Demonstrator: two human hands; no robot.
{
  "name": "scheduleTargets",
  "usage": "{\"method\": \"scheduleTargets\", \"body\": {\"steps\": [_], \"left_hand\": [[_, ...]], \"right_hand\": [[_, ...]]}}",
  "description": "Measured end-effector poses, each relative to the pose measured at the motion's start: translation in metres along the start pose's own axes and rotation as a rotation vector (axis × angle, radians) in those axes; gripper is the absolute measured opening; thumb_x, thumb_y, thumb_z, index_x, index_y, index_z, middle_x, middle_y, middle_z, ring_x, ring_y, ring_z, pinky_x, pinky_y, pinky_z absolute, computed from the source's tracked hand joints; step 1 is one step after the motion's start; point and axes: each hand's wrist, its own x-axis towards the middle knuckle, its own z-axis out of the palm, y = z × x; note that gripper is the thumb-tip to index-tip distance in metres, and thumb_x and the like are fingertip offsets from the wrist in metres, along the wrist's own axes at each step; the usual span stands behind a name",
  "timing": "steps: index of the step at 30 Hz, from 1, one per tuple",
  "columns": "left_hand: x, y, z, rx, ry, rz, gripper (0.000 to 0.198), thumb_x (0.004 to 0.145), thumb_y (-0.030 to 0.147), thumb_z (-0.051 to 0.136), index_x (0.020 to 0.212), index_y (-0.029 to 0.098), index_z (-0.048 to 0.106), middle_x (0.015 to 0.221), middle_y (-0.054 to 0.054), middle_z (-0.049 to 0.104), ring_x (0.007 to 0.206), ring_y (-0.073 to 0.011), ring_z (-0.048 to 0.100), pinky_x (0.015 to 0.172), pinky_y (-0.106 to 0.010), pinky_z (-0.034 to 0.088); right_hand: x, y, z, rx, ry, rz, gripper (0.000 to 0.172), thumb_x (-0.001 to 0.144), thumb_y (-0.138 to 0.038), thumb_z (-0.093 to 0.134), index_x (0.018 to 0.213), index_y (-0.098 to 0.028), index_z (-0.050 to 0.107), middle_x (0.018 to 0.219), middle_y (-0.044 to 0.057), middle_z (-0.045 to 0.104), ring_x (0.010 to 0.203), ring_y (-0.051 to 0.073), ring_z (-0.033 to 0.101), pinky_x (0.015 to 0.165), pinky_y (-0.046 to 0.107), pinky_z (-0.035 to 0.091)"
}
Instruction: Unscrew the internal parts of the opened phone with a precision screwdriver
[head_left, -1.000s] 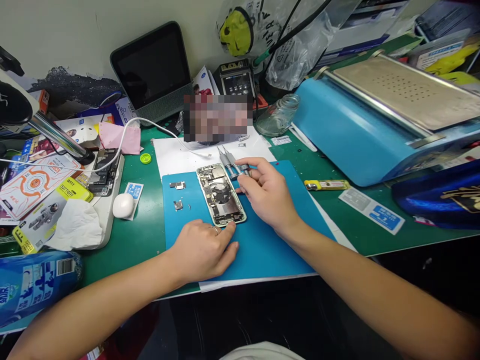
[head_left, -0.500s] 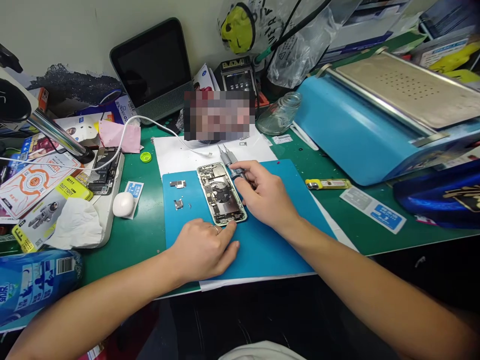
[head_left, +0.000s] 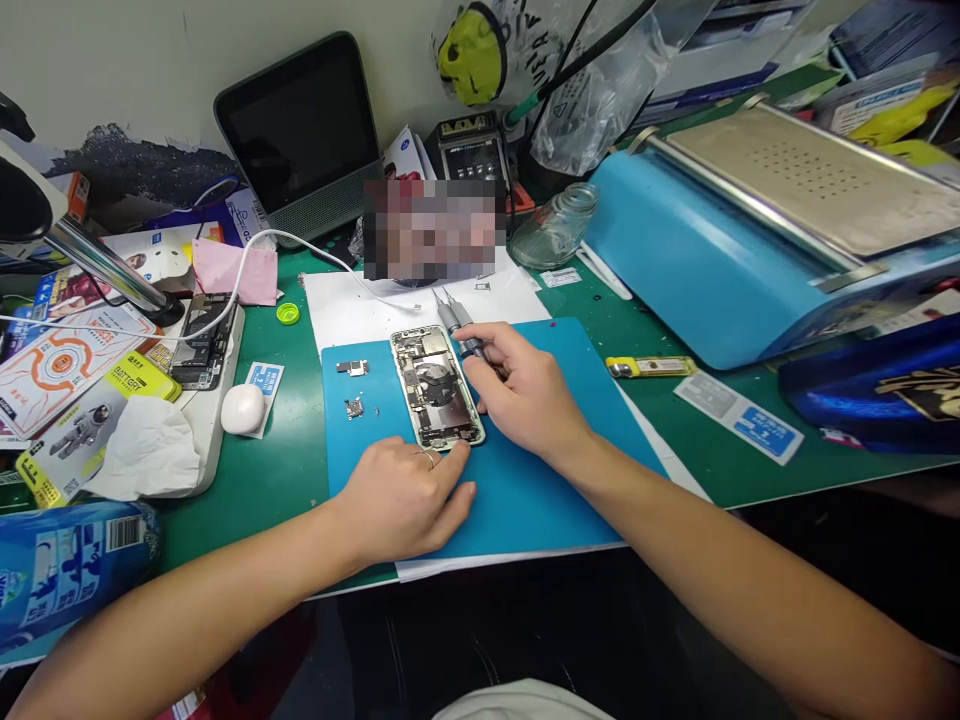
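An opened phone (head_left: 439,385) lies on the blue mat (head_left: 525,510), its inner parts facing up. My left hand (head_left: 409,495) is at its bottom edge, the index fingertip resting there and the thumb apart from it. With my right hand (head_left: 529,390) I grip the handle end of a grey screwdriver (head_left: 471,345) beside the phone's upper right side. A second grey screwdriver (head_left: 451,318) lies close alongside; both thin tips point away from me. Left of the phone are a small circuit part (head_left: 352,368) and another small metal part (head_left: 354,408).
White paper (head_left: 337,300) lies under the mat, with a white cable end on it. A blue machine (head_left: 675,270) stands at the right, near a yellow cutter (head_left: 651,367). A glass jar (head_left: 559,225) stands behind. Boxes and a white earbud case (head_left: 242,409) are at left.
The whole view shifts slightly left. Both hands, the phone and the screwdrivers keep nearly the same places relative to each other.
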Motion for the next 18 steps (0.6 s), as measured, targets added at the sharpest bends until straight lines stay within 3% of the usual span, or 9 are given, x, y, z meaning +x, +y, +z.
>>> {"method": "scheduleTargets", "body": {"steps": [18], "left_hand": [[0.0009, -0.0007, -0.0009, 0.003, 0.011, 0.011, 0.040, 0.105, 0.032, 0.039, 0.129, 0.006, 0.058, 0.073, -0.003, 0.071, 0.062, -0.0220, 0.069, 0.057, -0.036, 0.052]], "right_hand": [[-0.0018, 0.0026, 0.0006, -0.013, -0.016, -0.034, 0.025, 0.093, -0.022, 0.051, 0.115, -0.022, 0.063, 0.061, -0.007, 0.041, 0.052, 0.012, 0.044, 0.054, 0.028, 0.036]]}}
